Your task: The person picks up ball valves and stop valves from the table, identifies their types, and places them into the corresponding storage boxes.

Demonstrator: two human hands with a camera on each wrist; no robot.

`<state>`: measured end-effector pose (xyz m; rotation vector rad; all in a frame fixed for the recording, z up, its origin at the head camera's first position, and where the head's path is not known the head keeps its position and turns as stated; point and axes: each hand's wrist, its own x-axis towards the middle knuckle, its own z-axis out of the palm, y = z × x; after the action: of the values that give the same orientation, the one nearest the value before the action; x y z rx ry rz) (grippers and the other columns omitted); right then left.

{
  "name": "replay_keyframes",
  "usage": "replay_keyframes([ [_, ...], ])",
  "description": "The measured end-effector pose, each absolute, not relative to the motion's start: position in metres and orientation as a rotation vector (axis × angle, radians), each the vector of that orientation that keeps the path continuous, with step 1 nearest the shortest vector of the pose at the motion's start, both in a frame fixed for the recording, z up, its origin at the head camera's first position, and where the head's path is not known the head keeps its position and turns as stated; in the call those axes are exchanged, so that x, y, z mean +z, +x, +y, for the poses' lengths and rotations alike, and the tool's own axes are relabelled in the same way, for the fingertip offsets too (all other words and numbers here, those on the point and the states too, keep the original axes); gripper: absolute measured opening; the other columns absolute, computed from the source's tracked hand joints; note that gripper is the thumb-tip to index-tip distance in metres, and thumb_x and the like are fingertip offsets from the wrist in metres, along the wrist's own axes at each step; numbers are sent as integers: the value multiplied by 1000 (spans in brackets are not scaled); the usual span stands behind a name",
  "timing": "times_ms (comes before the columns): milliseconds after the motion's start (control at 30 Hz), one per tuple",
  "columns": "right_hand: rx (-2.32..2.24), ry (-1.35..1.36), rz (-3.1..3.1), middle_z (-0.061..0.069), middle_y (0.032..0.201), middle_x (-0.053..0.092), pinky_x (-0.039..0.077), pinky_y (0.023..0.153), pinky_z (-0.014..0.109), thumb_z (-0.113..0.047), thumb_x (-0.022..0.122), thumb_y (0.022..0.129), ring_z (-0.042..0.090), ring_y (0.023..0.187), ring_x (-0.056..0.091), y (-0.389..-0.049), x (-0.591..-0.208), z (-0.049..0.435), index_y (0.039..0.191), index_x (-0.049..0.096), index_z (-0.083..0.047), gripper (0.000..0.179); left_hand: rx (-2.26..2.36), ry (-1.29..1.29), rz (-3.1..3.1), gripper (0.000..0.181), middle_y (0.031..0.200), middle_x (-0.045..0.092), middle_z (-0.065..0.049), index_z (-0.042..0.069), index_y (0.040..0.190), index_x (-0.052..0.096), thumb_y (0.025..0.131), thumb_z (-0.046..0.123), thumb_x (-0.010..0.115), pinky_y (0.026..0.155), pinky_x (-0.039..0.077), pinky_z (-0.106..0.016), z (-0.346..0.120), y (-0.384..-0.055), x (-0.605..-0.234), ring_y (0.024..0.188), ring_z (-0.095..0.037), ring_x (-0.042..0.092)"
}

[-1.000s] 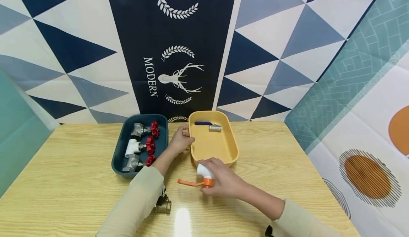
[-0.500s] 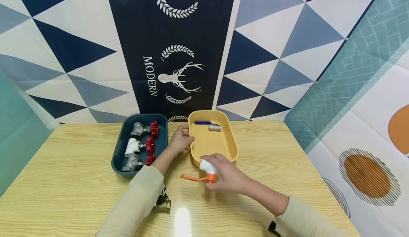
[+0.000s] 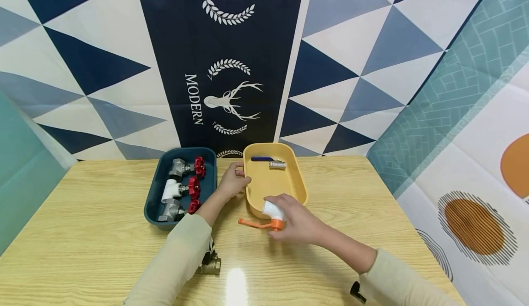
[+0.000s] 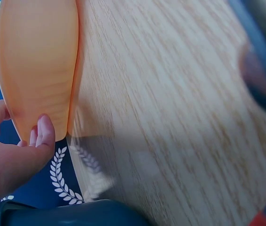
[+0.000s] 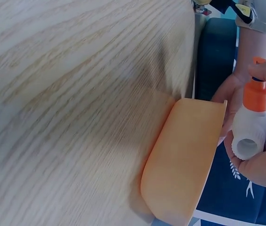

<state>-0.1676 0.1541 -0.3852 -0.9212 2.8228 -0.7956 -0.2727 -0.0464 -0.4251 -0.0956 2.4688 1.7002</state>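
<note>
My right hand (image 3: 301,221) holds a white plastic tap (image 3: 272,210) with an orange lever, just above the near edge of the yellow bin (image 3: 298,177). In the right wrist view the tap (image 5: 253,127) shows its round open end, with fingers and thumb around it. My left hand (image 3: 232,180) grips the bin's left wall, its thumb over the rim; in the left wrist view the left hand's fingers (image 4: 43,132) lie against the outer side. Inside the yellow bin rests a small metal ball valve (image 3: 278,164) with a blue lever.
Left of the yellow bin stands a dark blue bin (image 3: 152,205) holding several valves with red handwheels. A brass valve (image 3: 212,266) lies on the wooden table (image 3: 103,251), partly hidden by my left sleeve. A patterned cloth wall (image 3: 231,44) rises behind.
My right hand has moved a little to the right and away from me, carrying the tap closer over the yellow bin's near rim. My left hand has stayed on the bin.
</note>
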Motion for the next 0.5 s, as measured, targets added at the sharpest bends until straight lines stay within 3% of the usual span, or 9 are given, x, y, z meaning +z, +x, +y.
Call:
replay_keyframes([
  [500,-779,-892,2857,4,117,56,47,76,26,-28,81,68,14,96,51,-175,-381,159,134,48,-11,75,1693,-108,2466,56,110,55,-15,8,137,39,86,11,63,71,49,-26,-46,-272,-424,88,-22,56],
])
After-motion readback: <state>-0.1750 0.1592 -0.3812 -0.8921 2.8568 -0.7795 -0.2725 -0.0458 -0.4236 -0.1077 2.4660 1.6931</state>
